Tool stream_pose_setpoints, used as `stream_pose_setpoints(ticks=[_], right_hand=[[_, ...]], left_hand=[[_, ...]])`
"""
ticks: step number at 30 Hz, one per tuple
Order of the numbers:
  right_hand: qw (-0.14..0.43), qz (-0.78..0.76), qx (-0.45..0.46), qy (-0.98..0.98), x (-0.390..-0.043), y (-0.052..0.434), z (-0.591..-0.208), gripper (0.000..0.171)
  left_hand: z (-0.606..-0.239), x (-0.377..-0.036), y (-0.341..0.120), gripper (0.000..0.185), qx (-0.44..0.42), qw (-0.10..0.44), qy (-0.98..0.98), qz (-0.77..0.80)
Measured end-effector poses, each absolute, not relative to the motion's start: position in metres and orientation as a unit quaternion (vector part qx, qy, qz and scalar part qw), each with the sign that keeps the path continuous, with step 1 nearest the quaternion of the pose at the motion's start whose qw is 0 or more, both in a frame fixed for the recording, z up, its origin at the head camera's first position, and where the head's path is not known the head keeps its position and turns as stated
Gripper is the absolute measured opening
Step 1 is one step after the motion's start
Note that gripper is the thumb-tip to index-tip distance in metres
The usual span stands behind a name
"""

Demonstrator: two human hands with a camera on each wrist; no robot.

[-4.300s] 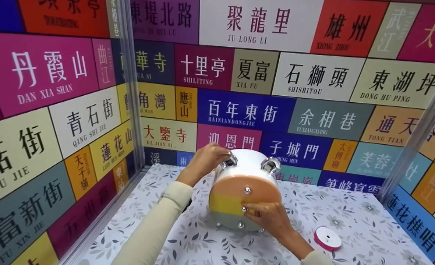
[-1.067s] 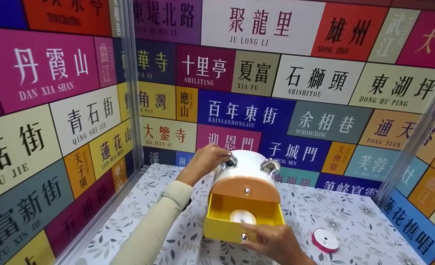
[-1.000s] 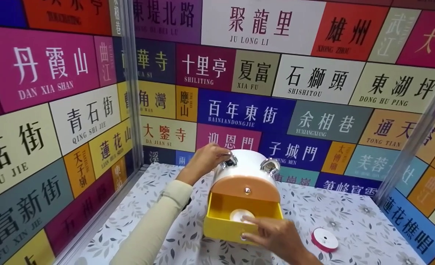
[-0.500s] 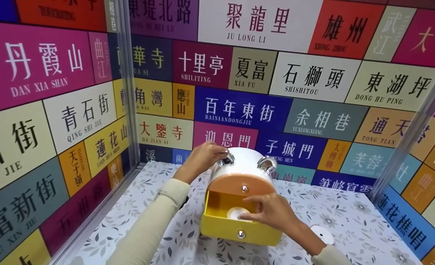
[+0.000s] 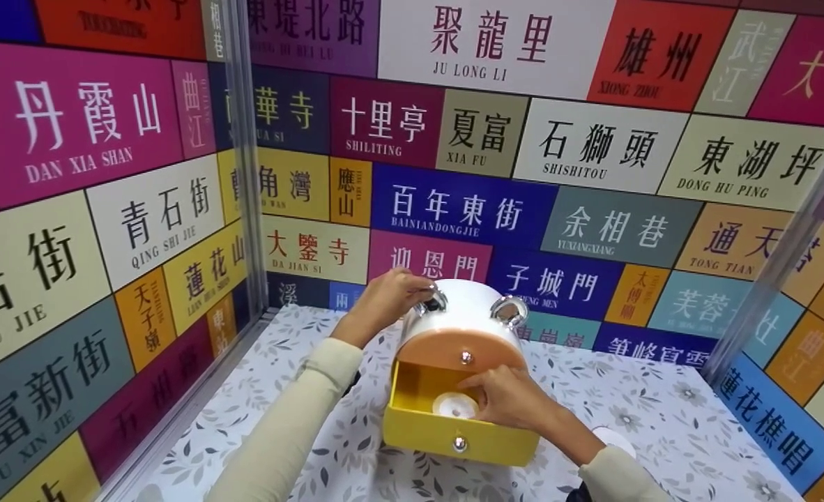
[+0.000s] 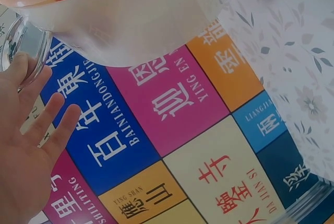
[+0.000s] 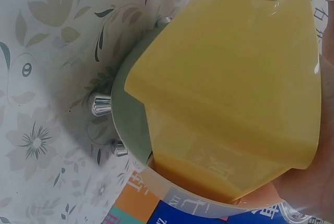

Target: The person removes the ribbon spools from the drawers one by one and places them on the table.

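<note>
A round white drawer box [image 5: 464,314] stands on the floral table [image 5: 293,390]. Its orange top drawer [image 5: 462,352] is closed and its yellow middle drawer [image 5: 447,436] is pulled out. A white ribbon roll [image 5: 452,405] lies flat inside the yellow drawer. My right hand [image 5: 473,394] reaches into the drawer and pinches the roll's right edge. My left hand [image 5: 415,289] rests on the box's top left, by a metal ring [image 5: 434,302]. In the left wrist view the left hand's fingers [image 6: 57,125] are straight and spread beside the ring [image 6: 15,46]. The right wrist view shows the yellow drawer's underside [image 7: 229,78].
A second roll [image 5: 613,439] lies on the table at the right, mostly hidden behind my right wrist. Colourful sign walls [image 5: 454,202] close in the back and both sides. A metal post [image 5: 241,160] stands at the left corner. The green bottom drawer [image 7: 130,119] is closed.
My right hand pulled the yellow drawer open, let go of its knob and moved into the drawer onto the white roll. The left hand stayed on the box.
</note>
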State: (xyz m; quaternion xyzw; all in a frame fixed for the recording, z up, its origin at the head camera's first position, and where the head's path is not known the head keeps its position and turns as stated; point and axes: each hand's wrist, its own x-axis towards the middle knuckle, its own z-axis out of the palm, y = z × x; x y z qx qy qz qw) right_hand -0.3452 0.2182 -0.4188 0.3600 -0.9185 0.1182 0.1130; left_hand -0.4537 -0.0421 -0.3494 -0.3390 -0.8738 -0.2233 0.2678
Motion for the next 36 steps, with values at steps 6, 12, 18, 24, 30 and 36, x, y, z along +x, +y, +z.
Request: stream_pose_setpoints(ticks=[6, 12, 18, 24, 30, 36], right_hand=[[0.120, 0.111, 0.375, -0.913, -0.346, 0.219, -0.422, 0.030], [0.133, 0.094, 0.384, -0.909, -0.348, 0.220, -0.426, 0.033], [0.121, 0.091, 0.375, -0.914, -0.348, 0.219, -0.426, 0.034], [0.105, 0.088, 0.376, -0.917, -0.349, 0.219, -0.425, 0.031], [0.114, 0.087, 0.372, -0.917, -0.349, 0.219, -0.423, 0.030], [0.111, 0.094, 0.376, -0.915, -0.348, 0.217, -0.415, 0.026]], left_hand=[[-0.349, -0.452, -0.042, 0.018, -0.341, 0.266, -0.875, -0.220], [-0.348, -0.451, -0.041, 0.017, -0.332, 0.264, -0.881, -0.210], [-0.347, -0.450, -0.041, 0.018, -0.329, 0.258, -0.882, -0.217], [-0.347, -0.450, -0.042, 0.019, -0.328, 0.250, -0.883, -0.224], [-0.346, -0.450, -0.042, 0.020, -0.330, 0.249, -0.882, -0.227], [-0.348, -0.451, -0.044, 0.019, -0.330, 0.255, -0.881, -0.222]])
